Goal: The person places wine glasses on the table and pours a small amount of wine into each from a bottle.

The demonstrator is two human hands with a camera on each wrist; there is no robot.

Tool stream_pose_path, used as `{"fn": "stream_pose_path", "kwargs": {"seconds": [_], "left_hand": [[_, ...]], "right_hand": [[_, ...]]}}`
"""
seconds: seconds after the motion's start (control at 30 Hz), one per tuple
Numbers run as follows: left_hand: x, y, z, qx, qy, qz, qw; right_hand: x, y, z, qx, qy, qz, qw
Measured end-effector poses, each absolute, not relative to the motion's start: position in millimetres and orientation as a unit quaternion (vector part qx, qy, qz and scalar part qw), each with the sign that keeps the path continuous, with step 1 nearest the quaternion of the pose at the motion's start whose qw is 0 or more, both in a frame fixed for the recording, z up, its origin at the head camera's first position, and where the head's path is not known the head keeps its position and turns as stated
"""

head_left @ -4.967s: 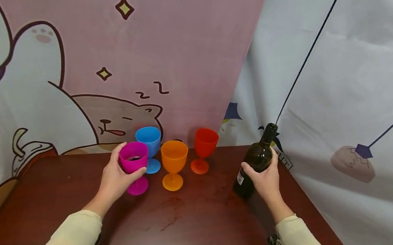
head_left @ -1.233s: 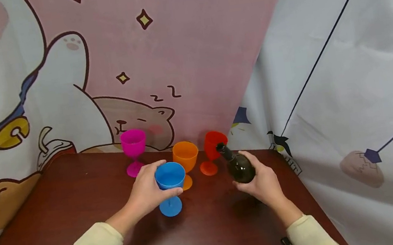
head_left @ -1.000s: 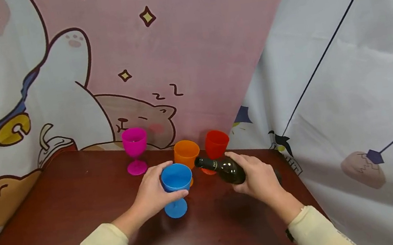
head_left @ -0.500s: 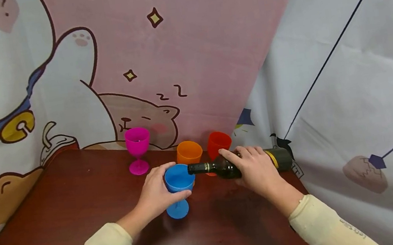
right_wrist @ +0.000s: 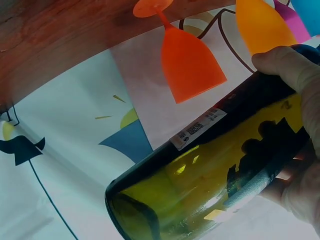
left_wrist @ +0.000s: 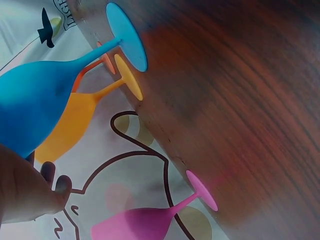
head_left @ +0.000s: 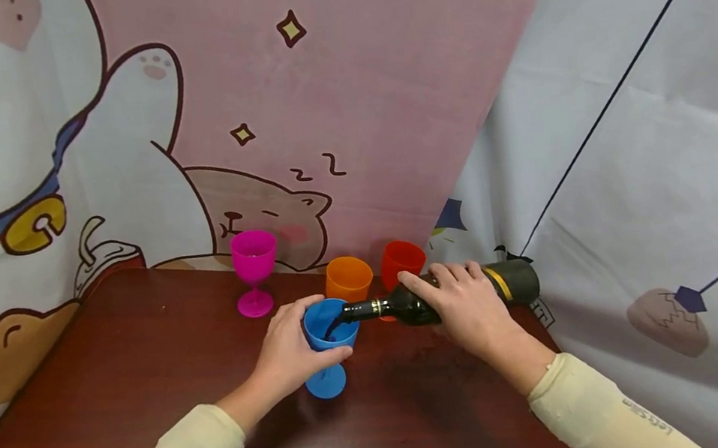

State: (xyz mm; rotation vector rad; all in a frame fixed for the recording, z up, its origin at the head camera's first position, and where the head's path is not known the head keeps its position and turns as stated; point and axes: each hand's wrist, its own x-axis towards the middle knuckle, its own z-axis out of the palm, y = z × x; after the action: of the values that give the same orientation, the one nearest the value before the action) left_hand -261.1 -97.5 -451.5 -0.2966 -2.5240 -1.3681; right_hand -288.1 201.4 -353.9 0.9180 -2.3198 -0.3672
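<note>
In the head view my left hand (head_left: 287, 348) grips the bowl of a blue goblet (head_left: 327, 381), thumb at the front. My right hand (head_left: 468, 308) holds a dark green wine bottle (head_left: 518, 282) tipped nearly level, its neck pointing left over the goblet's rim. Dark liquid (head_left: 333, 326) runs from the mouth into the blue bowl. The right wrist view shows the bottle's base end (right_wrist: 165, 200), a barcode label and my fingers wrapped round its body. From the left wrist, the blue goblet (left_wrist: 45, 95) appears tilted sideways by the camera, fingertips at its bowl.
An orange goblet (head_left: 348, 278) stands just behind the blue one, its stem hidden. Right of it is a red goblet (head_left: 402, 258), partly covered by the bottle. A magenta goblet (head_left: 254, 256) stands at the back left. Cartoon-printed cloth walls (head_left: 381, 85) border the brown table (head_left: 114, 377).
Earlier the left hand held the magenta goblet, now set at the back, and the bottle stood near upright. The blue goblet came forward; the bottle tipped left over it, and liquid now flows.
</note>
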Motion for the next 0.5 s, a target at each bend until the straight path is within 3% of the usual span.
{"fn": "stream_pose_path", "kwargs": {"seconds": [0.5], "left_hand": [[-263.5,-97.8,-453.4,-0.107,-0.87,-0.462,0.134]], "right_hand": [[-286.0,198.4,-351.7,0.338,-0.885,-0.141,0.287]]}}
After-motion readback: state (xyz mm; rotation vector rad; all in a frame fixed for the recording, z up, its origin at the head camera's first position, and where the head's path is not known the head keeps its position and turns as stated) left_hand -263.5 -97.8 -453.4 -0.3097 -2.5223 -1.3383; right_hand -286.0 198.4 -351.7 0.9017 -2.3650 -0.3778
